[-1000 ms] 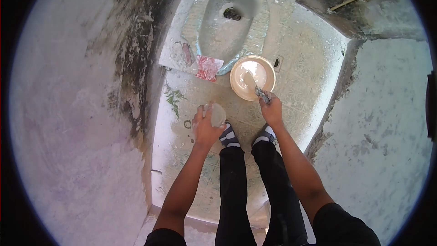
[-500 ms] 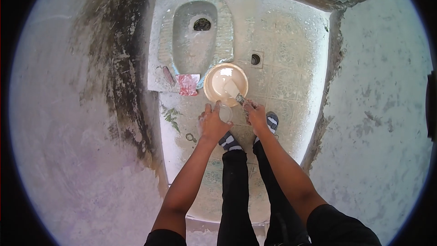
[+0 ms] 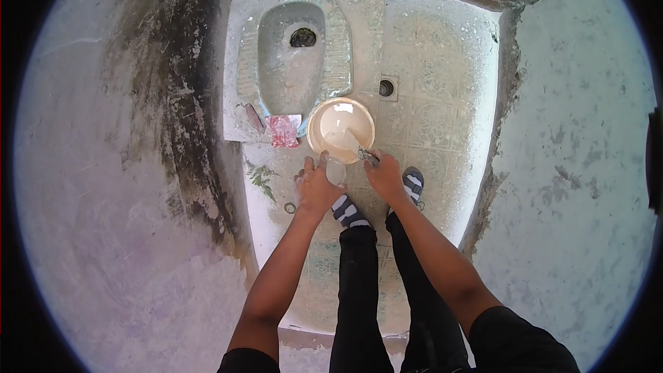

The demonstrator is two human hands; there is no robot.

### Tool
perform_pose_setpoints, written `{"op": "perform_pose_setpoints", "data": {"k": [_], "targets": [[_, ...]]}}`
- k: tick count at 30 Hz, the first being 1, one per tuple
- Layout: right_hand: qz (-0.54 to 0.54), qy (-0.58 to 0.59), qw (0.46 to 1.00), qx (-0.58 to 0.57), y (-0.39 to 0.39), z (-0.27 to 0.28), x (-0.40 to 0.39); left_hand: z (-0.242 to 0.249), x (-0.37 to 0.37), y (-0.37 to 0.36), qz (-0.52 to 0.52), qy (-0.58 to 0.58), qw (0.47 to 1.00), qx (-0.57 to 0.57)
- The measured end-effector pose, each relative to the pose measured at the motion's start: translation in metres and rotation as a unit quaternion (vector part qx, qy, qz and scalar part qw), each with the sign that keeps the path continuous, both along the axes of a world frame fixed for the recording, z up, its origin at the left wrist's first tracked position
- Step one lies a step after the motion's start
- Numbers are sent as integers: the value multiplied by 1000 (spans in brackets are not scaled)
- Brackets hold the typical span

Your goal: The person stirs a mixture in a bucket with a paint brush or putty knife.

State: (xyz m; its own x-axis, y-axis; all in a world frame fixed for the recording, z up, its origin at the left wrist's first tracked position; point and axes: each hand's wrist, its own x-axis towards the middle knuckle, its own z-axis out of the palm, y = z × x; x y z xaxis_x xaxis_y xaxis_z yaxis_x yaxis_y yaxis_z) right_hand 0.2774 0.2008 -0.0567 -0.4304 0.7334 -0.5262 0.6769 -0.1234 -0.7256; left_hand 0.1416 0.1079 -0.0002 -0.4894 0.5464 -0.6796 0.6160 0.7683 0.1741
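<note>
In the upper centre of the frame, the squat toilet [image 3: 293, 62] sits on a raised slab, and the wet patterned floor tiles [image 3: 442, 117] stretch to its right, with a small floor drain [image 3: 386, 88] just beside the slab. Below the toilet, near the centre of the frame, stands a round bowl [image 3: 340, 129] filled with a pale creamy mixture. A red packet [image 3: 283, 129] lies just left of the bowl, at the slab edge.

It seems the step in hand is working this mixture in the bowl: the right hand [image 3: 385, 176] is closed around the handle of a small trowel [image 3: 356, 146], and its blade rests in the mixture. The left hand [image 3: 318, 186] is curled around a clear round container [image 3: 335, 171], held just below the bowl rim. Whether the container touches the bowl, I cannot tell. In my judgement, the next move calls for a steady wrist on the trowel, and for the container to stay close to the rim so nothing spills on the tiles.

Both arms reach forward and down from the lower part of the frame, elbows slightly bent, above the striped sandals [image 3: 349, 213]
</note>
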Motion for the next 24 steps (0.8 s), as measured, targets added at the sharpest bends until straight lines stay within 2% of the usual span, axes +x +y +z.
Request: {"op": "perform_pose_setpoints", "data": {"k": [1,11,14,20,22,24], "targets": [[14,-9,1000,8,1,-2,-1,2,-2,1,9,-18,999,-27],[27,0,999,20,3,-1,-4,-2,-7,9,-9,-24,999,-31],[30,-5,999,8,4,-3,-2,-7,-4,11,-3,-27,1000,3],[18,-30,999,1,4,13,-7,-7,1,9,-6,-29,1000,-11],[47,-32,998,18,4,20,-11,-5,1,7,-12,-26,999,-42],[55,-29,998,10,8,28,-16,-7,3,-1,3,-14,1000,-18]]}}
